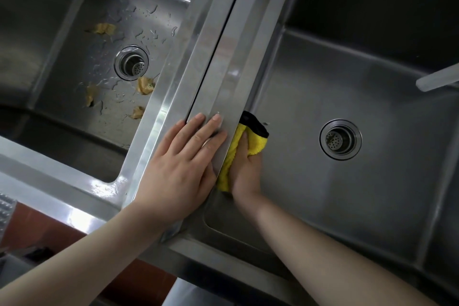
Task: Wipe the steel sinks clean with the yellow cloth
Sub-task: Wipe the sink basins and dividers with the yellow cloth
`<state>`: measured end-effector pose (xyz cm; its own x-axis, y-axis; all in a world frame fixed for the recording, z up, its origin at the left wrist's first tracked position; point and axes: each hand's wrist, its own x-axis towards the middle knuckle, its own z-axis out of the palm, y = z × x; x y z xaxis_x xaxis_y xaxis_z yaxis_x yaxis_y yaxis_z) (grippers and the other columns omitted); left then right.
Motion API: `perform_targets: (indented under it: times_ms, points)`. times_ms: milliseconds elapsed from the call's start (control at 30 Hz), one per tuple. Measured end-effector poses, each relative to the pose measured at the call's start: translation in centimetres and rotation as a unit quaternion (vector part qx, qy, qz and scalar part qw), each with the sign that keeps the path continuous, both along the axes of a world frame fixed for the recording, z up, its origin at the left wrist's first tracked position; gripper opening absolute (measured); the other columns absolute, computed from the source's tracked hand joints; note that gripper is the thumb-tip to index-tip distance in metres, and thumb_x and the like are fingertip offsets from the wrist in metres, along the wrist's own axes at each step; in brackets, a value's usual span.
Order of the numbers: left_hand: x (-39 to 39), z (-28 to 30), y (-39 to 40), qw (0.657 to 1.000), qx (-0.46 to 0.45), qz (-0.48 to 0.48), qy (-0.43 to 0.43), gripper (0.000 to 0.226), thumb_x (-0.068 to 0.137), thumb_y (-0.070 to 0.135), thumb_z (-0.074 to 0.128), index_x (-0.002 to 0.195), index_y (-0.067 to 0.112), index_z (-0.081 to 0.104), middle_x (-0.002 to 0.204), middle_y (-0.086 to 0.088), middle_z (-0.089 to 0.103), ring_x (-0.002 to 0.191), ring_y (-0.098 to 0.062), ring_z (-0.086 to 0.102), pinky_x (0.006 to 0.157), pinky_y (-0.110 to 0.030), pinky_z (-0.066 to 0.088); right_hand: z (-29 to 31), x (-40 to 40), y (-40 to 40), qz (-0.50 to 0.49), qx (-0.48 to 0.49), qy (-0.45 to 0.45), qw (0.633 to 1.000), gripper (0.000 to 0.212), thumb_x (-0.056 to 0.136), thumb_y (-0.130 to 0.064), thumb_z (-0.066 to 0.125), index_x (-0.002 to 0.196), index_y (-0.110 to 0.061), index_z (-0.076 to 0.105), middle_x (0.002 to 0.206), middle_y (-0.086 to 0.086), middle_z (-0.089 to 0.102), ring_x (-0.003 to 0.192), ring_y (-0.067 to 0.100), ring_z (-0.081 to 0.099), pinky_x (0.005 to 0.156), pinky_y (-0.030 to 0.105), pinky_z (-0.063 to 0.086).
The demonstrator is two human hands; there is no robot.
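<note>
Head view: right hand [246, 169] bunches the soft, limp yellow cloth [242, 146] against the right sink [347, 194] wall beside the divider rim [213, 62], left hand [183, 164] spread flat on that rim

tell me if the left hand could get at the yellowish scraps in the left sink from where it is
Probably yes. The left hand rests flat and empty on the divider rim, and the scraps lie just below it on the open left sink floor, with nothing between.
</note>
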<state>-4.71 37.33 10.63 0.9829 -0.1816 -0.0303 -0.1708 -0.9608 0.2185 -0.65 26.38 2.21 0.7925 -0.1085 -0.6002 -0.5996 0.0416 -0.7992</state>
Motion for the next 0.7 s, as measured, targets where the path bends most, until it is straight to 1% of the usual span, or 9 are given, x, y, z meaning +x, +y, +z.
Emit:
perform_targets:
  times_ms: [100,167,233,333,400,500,600,667,700]
  points:
    - [0.0,0.0,0.0,1.0,0.001,0.003,-0.002,0.05,0.092,0.019,0.051,0.141,0.01,0.053,0.157,-0.005,0.037,0.147,-0.028,0.03,0.118,-0.05,0.028,-1.8,0.8,-0.1,0.011,-0.028,0.023,0.999,0.021,0.102,-0.04,0.045,0.111,-0.033,0.063,0.108,-0.005,0.07,0.105,0.012,0.065,0.099,0.042,0.05]
    - [0.0,0.0,0.0,1.0,0.001,0.005,-0.004,0.05,0.091,0.019,0.052,0.141,0.01,0.053,0.157,-0.005,0.037,0.147,-0.027,0.03,0.118,-0.05,0.028,-2.6,1.3,-0.2,0.02,-0.043,0.018,0.999,0.028,0.102,-0.041,0.045,0.121,-0.029,0.061,0.117,-0.003,0.068,0.111,0.013,0.063,0.101,0.035,0.048]
    - [0.0,0.0,-0.1,1.0,0.001,0.006,-0.003,0.05,0.092,0.019,0.052,0.141,0.011,0.053,0.157,-0.005,0.038,0.147,-0.027,0.031,0.119,-0.049,0.028,-3.4,1.7,-0.4,0.033,-0.055,0.019,0.998,0.033,0.103,-0.039,0.043,0.132,-0.027,0.055,0.123,-0.002,0.064,0.114,0.011,0.058,0.097,0.024,0.043]
    - [0.1,0.1,-0.1,1.0,0.002,0.006,-0.003,0.05,0.092,0.019,0.051,0.141,0.011,0.053,0.156,-0.005,0.038,0.147,-0.027,0.031,0.12,-0.048,0.027,-4.6,2.2,-0.5,0.038,-0.06,0.017,0.997,0.023,0.104,-0.037,0.043,0.124,-0.031,0.054,0.111,-0.008,0.063,0.105,0.007,0.056,0.088,0.018,0.039]
    - [0.1,0.1,-0.1,1.0,0.001,0.006,-0.004,0.05,0.091,0.018,0.051,0.141,0.01,0.054,0.156,-0.005,0.039,0.147,-0.027,0.031,0.12,-0.048,0.027,-5.6,2.3,-0.4,0.034,-0.073,0.022,0.996,0.019,0.104,-0.036,0.044,0.118,-0.031,0.055,0.103,-0.01,0.061,0.102,0.009,0.057,0.088,0.021,0.04]
    - [0.1,0.1,-0.1,1.0,0.005,0.008,-0.003,0.049,0.093,0.02,0.049,0.141,0.011,0.053,0.156,-0.005,0.039,0.148,-0.027,0.03,0.12,-0.047,0.026,-7.3,2.4,-0.1,0.031,-0.087,0.037,0.995,0.029,0.103,-0.039,0.044,0.125,-0.025,0.055,0.109,-0.005,0.063,0.107,0.013,0.059,0.093,0.028,0.043]
    - [0.1,0.1,-0.1,1.0,0.007,0.005,0.0,0.049,0.093,0.019,0.05,0.141,0.011,0.053,0.156,-0.005,0.038,0.148,-0.026,0.03,0.121,-0.047,0.025,-7.9,3.0,-0.3,0.035,-0.096,0.062,0.993,0.015,0.104,-0.036,0.044,0.108,-0.026,0.055,0.09,-0.009,0.058,0.096,0.016,0.059,0.083,0.025,0.039]
    - [0.1,0.1,-0.1,1.0,0.008,0.006,-0.001,0.049,0.093,0.019,0.051,0.141,0.011,0.054,0.156,-0.005,0.039,0.148,-0.026,0.03,0.121,-0.047,0.025,-8.1,3.4,-0.5,0.045,-0.105,0.062,0.991,0.024,0.104,-0.035,0.044,0.113,-0.018,0.058,0.091,-0.005,0.056,0.094,0.02,0.059,0.081,0.025,0.038]
    - [0.1,0.1,-0.1,1.0,0.008,0.006,-0.003,0.049,0.093,0.019,0.051,0.141,0.011,0.054,0.156,-0.005,0.039,0.148,-0.027,0.03,0.12,-0.047,0.025,-8.2,3.6,-0.6,0.05,-0.111,0.06,0.991,0.029,0.104,-0.034,0.043,0.121,-0.016,0.057,0.096,-0.002,0.057,0.1,0.022,0.06,0.083,0.024,0.037]
